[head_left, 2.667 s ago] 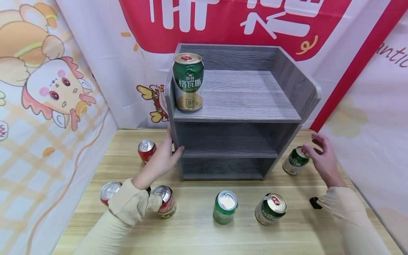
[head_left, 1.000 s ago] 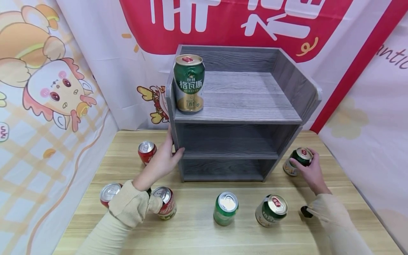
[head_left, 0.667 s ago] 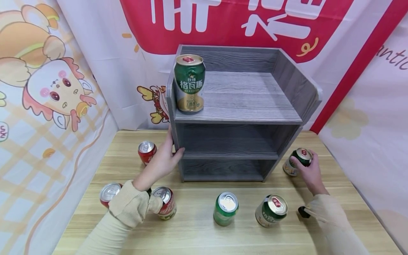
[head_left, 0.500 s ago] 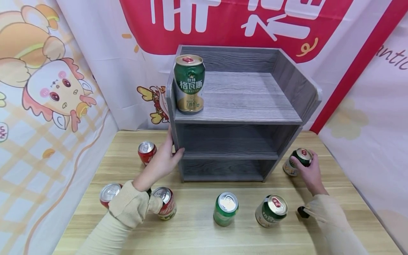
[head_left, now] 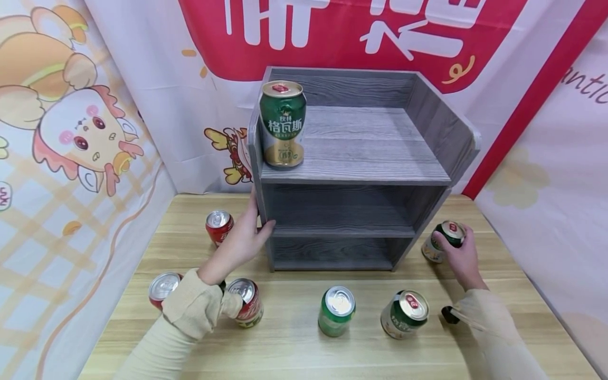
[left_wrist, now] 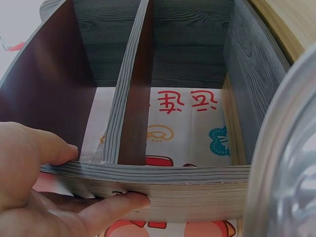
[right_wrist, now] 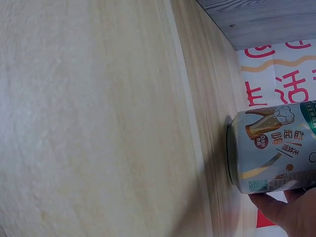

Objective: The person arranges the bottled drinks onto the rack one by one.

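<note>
My left hand [head_left: 239,237] grips the left side panel of a grey wood-grain shelf unit [head_left: 375,140]. In the left wrist view, thumb and fingers pinch that panel [left_wrist: 197,174] from both faces. To the right of the unit, my right hand [head_left: 463,258] holds a green-and-white drink can [head_left: 431,249] around its upper part. The right wrist view shows this can's printed side [right_wrist: 276,148], with its base at the wooden tabletop. A larger-looking green-and-gold can [head_left: 282,124] stands upright at the left end of the top shelf.
In front of the unit stand a light green can [head_left: 334,319] and a dark green can [head_left: 396,321]. Three red cans, one behind the unit's left side [head_left: 217,232], one by the sleeve [head_left: 250,311] and one farther left [head_left: 161,285], surround my left arm. Printed cloth [head_left: 190,132] backs the table.
My right hand has come in leftward from beside the dark green-and-white can, and its fingers now wrap it. The left hand keeps its grip on the panel; the cans stay put.
</note>
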Motion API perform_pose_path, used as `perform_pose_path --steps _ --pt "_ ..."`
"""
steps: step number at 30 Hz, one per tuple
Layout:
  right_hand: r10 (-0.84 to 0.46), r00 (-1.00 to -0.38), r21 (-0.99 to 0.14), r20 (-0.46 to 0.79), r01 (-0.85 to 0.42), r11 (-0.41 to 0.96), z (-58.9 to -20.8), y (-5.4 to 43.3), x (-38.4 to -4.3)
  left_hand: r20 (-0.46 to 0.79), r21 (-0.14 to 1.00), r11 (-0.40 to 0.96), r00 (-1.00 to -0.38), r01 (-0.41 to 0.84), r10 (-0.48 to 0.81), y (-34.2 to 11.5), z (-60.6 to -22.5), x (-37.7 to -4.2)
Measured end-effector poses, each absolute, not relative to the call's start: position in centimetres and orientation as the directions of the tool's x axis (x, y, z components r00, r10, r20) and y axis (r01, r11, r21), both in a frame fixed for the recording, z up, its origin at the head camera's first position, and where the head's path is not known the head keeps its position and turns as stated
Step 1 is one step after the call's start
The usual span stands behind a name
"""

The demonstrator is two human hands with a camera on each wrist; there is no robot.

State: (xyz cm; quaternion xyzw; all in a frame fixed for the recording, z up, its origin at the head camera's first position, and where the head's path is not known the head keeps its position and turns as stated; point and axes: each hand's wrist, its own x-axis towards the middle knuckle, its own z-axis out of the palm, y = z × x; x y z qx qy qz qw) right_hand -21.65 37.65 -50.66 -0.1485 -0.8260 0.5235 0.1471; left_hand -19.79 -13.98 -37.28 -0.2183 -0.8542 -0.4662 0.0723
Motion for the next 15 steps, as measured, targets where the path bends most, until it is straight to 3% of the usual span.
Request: perform_pose_path --steps 15 --pt "0.416 -0.904 -0.892 0.099 0.104 0.440 -50.27 37.59 -21.79 0.310 0.760 0.492 -0.903 0.423 0.298 -14.04 -37.28 -19.85"
